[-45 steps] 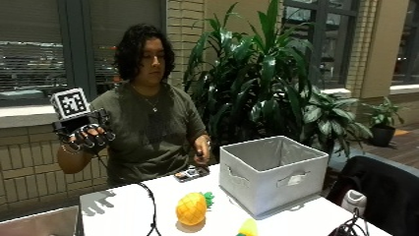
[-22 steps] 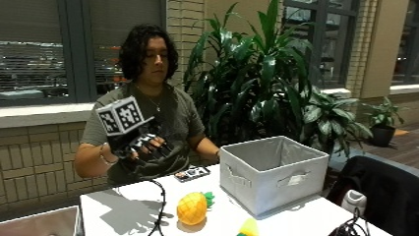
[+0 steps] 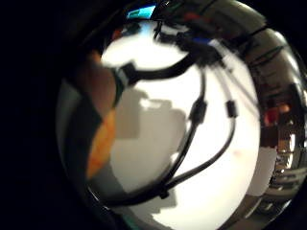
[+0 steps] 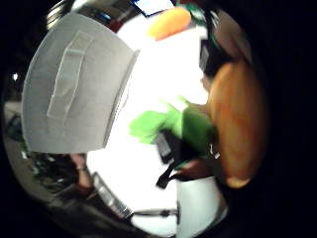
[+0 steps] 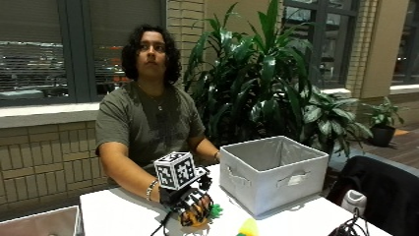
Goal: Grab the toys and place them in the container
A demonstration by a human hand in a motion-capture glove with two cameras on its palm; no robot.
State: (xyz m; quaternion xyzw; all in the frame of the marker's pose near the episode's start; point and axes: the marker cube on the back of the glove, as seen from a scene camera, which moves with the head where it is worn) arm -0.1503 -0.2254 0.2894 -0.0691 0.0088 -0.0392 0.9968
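Observation:
On the white table (image 5: 118,214), my gloved right hand (image 5: 189,197) is down on an orange pineapple toy (image 5: 197,217), its fingers curled over the toy's top. The toy's green leaves (image 5: 214,211) stick out toward the grey fabric container (image 5: 275,169), which stands open just beside them. In the thumb side palm view the orange body (image 4: 237,124) and the leaves (image 4: 158,124) lie close to the palm, next to the container's wall (image 4: 74,84). A yellow and green toy (image 5: 247,227) lies at the table's front edge.
Another orange toy (image 4: 170,23) lies farther off on the table. Black cables (image 3: 192,143) run across the tabletop. A dark bag (image 5: 379,191) sits at the right, a pale tray (image 5: 39,223) at the front left. Big plants stand behind the container.
My right hand has come down from shoulder height, across the chest, onto the orange pineapple toy on the table. The toys and the container have stayed in place.

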